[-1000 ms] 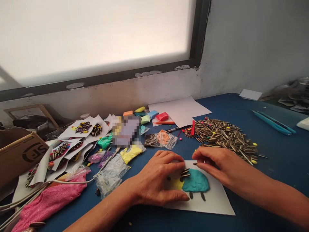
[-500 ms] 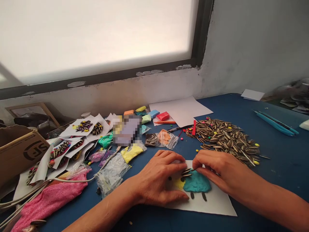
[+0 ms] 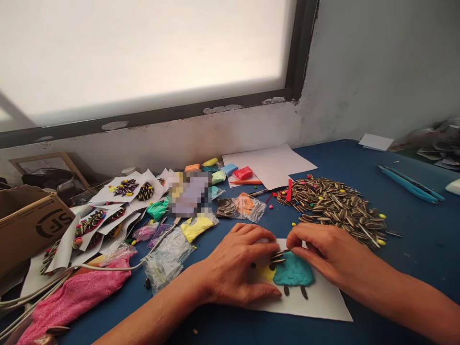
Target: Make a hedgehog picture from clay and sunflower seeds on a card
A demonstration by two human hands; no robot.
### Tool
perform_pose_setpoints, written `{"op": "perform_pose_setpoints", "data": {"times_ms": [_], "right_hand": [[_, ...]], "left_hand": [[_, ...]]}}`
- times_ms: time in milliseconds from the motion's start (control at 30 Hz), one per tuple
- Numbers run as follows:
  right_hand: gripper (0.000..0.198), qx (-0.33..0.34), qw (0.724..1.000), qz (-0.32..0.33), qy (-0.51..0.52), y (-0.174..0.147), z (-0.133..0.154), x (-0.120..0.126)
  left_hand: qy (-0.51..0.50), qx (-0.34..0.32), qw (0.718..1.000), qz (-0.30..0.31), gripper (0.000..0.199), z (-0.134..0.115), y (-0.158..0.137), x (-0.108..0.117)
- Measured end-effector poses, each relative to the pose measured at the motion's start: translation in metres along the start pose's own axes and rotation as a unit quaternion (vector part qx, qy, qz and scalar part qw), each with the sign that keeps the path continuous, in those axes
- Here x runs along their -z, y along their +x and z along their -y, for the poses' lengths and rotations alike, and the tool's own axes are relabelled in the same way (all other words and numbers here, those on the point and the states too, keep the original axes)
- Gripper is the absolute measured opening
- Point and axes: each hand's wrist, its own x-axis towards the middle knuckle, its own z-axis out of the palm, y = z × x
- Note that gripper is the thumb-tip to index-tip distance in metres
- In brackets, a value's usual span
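Observation:
A white sheet of paper [image 3: 323, 302] lies in front of me, bearing a flattened blue clay shape [image 3: 295, 272] with a smaller yellow clay patch [image 3: 266, 274] at its left. Two dark seeds [image 3: 304, 292] lie along the blue clay's lower edge, and several striped sunflower seeds [image 3: 278, 258] stick out at its upper left. My left hand [image 3: 239, 266] rests on the paper's left side, thumb and fingers apart around the yellow clay. At the blue clay's top edge, my right hand [image 3: 316, 247] pinches a sunflower seed, mostly hidden by the fingertips.
Beyond my right hand is a heap of sunflower seeds [image 3: 334, 203] with small coloured balls. Blue tweezers [image 3: 409, 183] lie at the right. Bagged clay [image 3: 196, 227], seed-decorated papers [image 3: 124, 191], a cardboard box [image 3: 36, 215], a pink cloth [image 3: 82, 297] and a white cable [image 3: 108, 268] occupy the left.
My right fingertips have shifted very slightly at the top edge of the blue clay. My left hand and the paper stay in place.

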Motion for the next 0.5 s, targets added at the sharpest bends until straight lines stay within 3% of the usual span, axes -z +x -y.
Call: {"op": "perform_pose_setpoints", "data": {"times_ms": [300, 500], "right_hand": [[0.021, 0.009, 1.0, 0.004, -0.001, -0.0012, 0.0018, -0.0027], [0.023, 0.037, 0.999, -0.037, -0.005, -0.0002, -0.0021, -0.0085]], "left_hand": [[-0.002, 0.001, 1.0, 0.001, 0.063, -0.0009, 0.0003, 0.0002], [0.005, -0.001, 1.0, -0.006, 0.064, 0.0014, -0.0012, -0.0019]]}}
